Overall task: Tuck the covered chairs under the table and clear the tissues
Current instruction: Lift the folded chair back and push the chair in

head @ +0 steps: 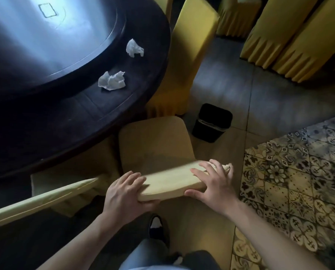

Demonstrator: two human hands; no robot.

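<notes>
A chair in a yellow cover (pixel 155 145) stands in front of me, its seat partly out from under the dark round table (pixel 81 121). My left hand (pixel 125 193) grips the left end of its backrest top, and my right hand (pixel 211 182) grips the right end. Two crumpled white tissues lie on the table's outer ring: one nearer me (pixel 112 80), one farther (pixel 134 48). A second covered chair (pixel 190 55) stands tucked at the table's right edge. A third covered chair's back (pixel 45 197) shows at my left.
A small black bin (pixel 212 122) stands on the floor just right of the chair seat. More yellow-covered chairs (pixel 291 39) line the far right. A patterned tiled floor area (pixel 291 182) lies to my right. A raised turntable (pixel 45 39) fills the table's middle.
</notes>
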